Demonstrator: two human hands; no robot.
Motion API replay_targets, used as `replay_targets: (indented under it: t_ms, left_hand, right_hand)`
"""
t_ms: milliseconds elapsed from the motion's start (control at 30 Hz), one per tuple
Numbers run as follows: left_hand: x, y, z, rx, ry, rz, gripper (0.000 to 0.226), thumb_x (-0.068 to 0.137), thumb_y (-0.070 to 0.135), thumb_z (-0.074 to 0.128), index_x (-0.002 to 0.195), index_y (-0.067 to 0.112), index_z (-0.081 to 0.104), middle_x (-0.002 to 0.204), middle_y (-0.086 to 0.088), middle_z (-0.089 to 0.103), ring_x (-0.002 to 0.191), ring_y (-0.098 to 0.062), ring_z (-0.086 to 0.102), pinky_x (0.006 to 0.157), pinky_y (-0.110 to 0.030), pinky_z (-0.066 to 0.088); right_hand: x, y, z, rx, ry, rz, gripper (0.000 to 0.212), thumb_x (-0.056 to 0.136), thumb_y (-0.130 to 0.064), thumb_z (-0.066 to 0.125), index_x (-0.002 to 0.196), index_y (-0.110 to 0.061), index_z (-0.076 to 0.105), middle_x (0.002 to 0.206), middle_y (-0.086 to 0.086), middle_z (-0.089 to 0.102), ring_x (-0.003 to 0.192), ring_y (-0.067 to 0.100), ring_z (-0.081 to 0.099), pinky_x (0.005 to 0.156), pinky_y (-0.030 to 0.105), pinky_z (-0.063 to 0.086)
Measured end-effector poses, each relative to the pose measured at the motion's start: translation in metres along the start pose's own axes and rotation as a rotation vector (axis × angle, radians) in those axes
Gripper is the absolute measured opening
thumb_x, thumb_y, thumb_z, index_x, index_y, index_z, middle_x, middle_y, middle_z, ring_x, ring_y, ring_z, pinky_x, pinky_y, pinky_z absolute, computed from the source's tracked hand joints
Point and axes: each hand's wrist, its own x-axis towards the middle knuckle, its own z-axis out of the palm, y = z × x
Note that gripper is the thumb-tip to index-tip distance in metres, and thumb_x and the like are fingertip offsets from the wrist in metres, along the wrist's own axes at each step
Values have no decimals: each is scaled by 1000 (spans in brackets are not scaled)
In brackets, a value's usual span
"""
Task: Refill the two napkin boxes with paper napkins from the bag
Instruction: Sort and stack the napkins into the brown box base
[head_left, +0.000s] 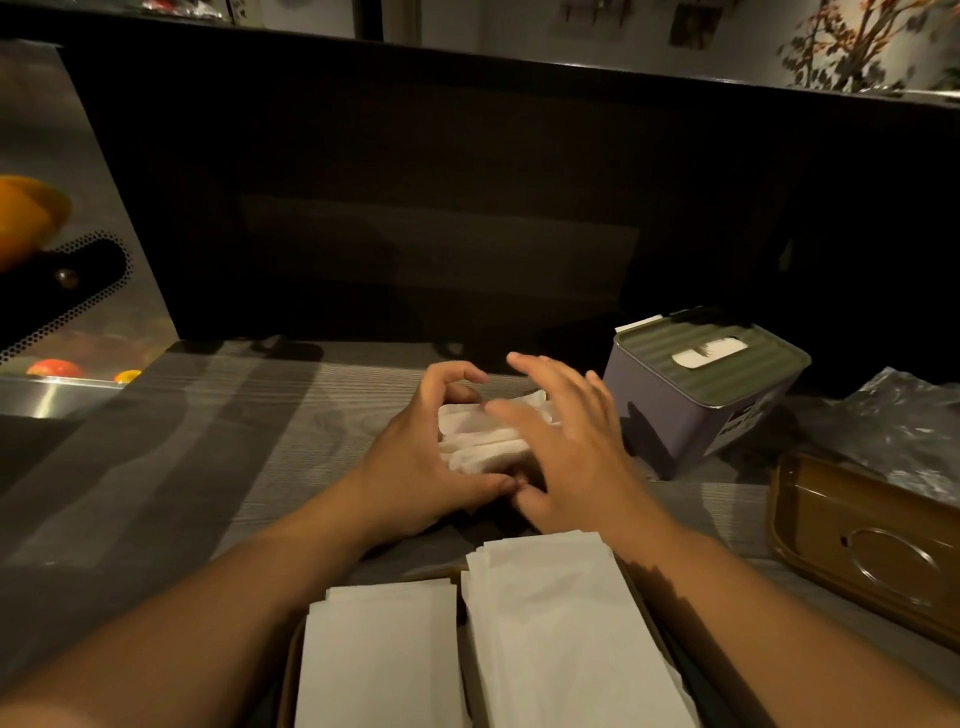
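I judge I'm mid-refill on the second box: my left hand (415, 457) curls around a rumpled wad of white paper napkins (480, 439), my right hand (566, 447) hovers over it with fingers spread. Left of the closed grey box with green lid (696, 395). Next: square the wad, press it in. Brown lid (862, 545) lies nearer me.

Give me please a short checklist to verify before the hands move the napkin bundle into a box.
1. Left hand grips napkin bundle: ok.
2. Right hand grips bundle: not ok, fingers spread over it.
3. Bundle edges aligned: not ok, sheets look uneven.
4. Grey box open to receive: not ok, lid on.
5. Brown lid off: ok, lies at the right.
6. Room left in the near box: cannot tell.
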Motion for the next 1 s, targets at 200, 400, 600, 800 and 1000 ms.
replay_targets:
  t_ms: [200, 400, 600, 800, 1000]
  left_hand:
    - [1, 1, 0, 122, 23, 17, 55, 72, 32, 84, 106, 44, 42, 114, 32, 39, 102, 11, 45, 71, -9, 47]
    - [3, -3, -1, 269, 16, 50, 45, 69, 43, 82, 101, 40, 52, 116, 21, 43, 104, 5, 45, 76, -12, 39]
    - [5, -5, -2, 262, 29, -30, 32, 65, 45, 83, 88, 34, 64, 102, 20, 52, 91, 2, 54, 68, -9, 45]
    - [5, -6, -4, 277, 20, -50, 44, 70, 57, 75, 106, 32, 70, 103, 16, 58, 92, 0, 57, 74, -18, 50]
    - [5, -3, -5, 265, 30, -68, 37, 67, 51, 80, 95, 32, 66, 95, 14, 61, 86, -4, 57, 75, -32, 54]
  right_hand:
    - [-9, 11, -6, 163, 11, 108, 52, 77, -30, 77, 121, -38, 49, 160, -7, 21, 145, 24, 25, 107, 63, 42]
    - [1, 7, 0, 82, -98, 66, 44, 75, -29, 86, 114, -31, 67, 159, -2, 28, 149, 26, 18, 120, 59, 20]
    - [-9, 10, -9, 335, -87, 189, 34, 78, -25, 83, 104, -41, 66, 153, -19, 27, 140, 15, 30, 108, 47, 45]
    - [-9, 9, -14, 415, 2, 197, 30, 78, -24, 82, 100, -37, 67, 150, -19, 34, 134, 17, 43, 99, 47, 54]
    - [-9, 10, -11, 401, -34, 223, 31, 80, -29, 80, 97, -46, 62, 148, -27, 30, 134, 13, 38, 101, 46, 52]
